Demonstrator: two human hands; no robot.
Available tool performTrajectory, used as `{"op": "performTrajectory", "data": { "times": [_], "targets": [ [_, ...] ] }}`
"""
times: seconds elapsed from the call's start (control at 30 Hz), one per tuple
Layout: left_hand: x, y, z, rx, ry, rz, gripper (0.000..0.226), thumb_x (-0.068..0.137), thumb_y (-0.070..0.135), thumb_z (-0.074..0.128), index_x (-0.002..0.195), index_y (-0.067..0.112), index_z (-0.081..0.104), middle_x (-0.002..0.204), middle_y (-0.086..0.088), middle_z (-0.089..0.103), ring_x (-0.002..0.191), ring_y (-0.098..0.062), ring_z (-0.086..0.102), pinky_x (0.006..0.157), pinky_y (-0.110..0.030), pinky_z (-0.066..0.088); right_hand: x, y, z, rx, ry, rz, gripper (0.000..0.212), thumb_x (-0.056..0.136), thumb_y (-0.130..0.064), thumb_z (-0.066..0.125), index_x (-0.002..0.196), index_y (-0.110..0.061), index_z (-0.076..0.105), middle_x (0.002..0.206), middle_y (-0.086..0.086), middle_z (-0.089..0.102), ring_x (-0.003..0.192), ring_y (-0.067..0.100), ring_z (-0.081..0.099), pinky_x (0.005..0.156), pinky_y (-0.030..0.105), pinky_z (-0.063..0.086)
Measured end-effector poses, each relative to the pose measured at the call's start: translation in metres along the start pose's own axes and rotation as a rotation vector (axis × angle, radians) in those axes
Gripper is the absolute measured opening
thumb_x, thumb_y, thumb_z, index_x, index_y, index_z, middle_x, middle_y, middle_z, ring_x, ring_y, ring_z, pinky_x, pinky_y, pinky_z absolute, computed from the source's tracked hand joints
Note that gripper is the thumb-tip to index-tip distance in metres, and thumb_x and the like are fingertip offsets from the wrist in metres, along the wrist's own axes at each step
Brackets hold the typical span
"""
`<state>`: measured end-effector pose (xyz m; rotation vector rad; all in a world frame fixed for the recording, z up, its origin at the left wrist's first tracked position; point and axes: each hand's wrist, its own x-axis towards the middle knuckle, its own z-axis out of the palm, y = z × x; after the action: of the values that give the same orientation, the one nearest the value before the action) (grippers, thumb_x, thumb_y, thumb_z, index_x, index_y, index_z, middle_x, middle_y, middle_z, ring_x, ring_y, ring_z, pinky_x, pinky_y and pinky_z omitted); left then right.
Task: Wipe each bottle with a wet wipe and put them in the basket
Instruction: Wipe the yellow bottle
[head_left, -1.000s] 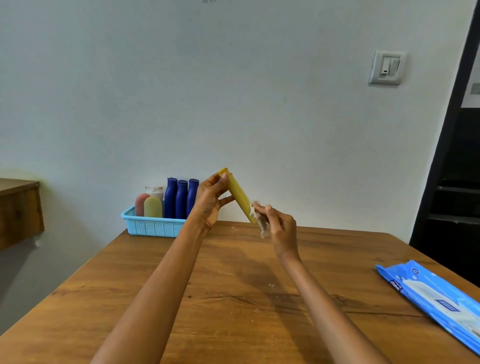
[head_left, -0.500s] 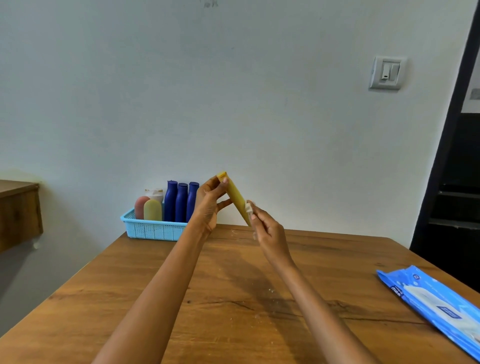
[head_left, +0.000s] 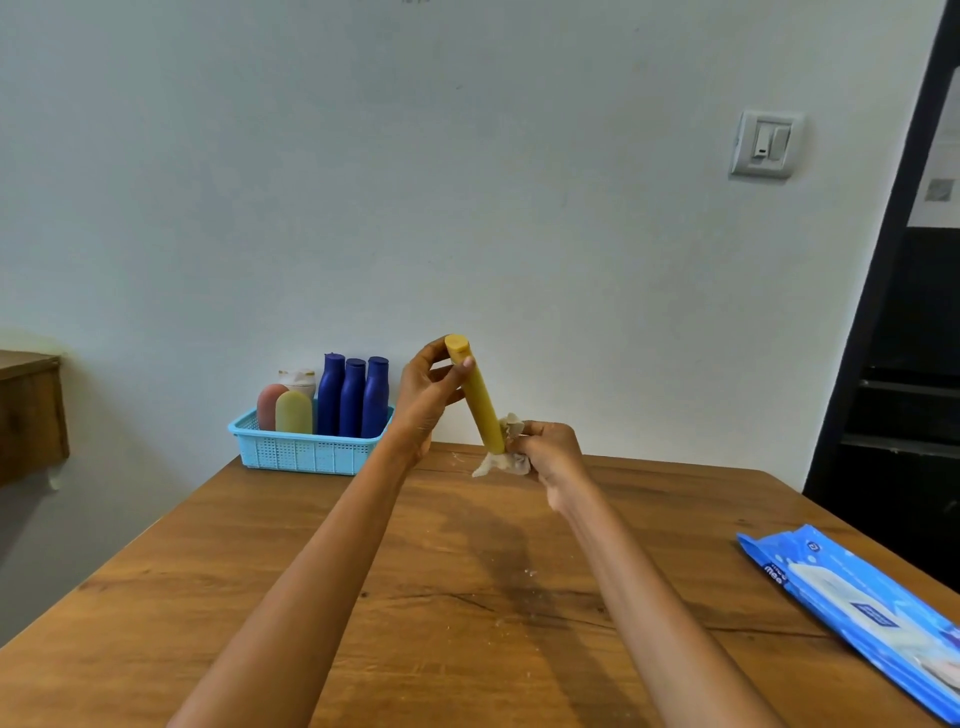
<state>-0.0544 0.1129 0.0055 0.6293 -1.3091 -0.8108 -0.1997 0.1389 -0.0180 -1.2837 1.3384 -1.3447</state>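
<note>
A slim yellow bottle (head_left: 477, 397) is tilted in the air above the far part of the wooden table (head_left: 467, 597). My left hand (head_left: 426, 400) pinches its upper end. My right hand (head_left: 550, 452) grips a crumpled white wet wipe (head_left: 506, 457) pressed around the bottle's lower end. The light-blue basket (head_left: 301, 452) stands at the table's back left against the wall, holding three dark blue bottles (head_left: 353, 397), a pink one (head_left: 268, 405), a pale yellow one (head_left: 294, 413) and a white one (head_left: 298, 379) behind them.
A blue wet-wipe pack (head_left: 852, 613) lies near the table's right edge. A wooden shelf (head_left: 28, 410) juts out at the left. A light switch (head_left: 763, 145) is on the wall, with a dark doorway to the right.
My right hand slid the wipe down to the bottle's lower end, and the wipe now hangs out below it. The bottle stands a little steeper in my left hand.
</note>
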Motion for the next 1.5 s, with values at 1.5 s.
{"op": "performTrajectory", "data": {
  "times": [1.5],
  "targets": [
    [-0.002, -0.009, 0.002, 0.0, -0.077, -0.207, 0.033, 0.087, 0.025, 0.064, 0.117, 0.011, 0.06, 0.103, -0.004, 0.065, 0.098, -0.017, 0.063, 0.069, -0.028, 0.058, -0.003, 0.007, 0.006, -0.099, 0.072, -0.66, 0.023, 0.089, -0.022, 0.062, 0.11, -0.015, 0.067, 0.102, -0.008, 0.061, 0.089, 0.003, 0.06, 0.073, 0.012, 0.05]
  ]
}}
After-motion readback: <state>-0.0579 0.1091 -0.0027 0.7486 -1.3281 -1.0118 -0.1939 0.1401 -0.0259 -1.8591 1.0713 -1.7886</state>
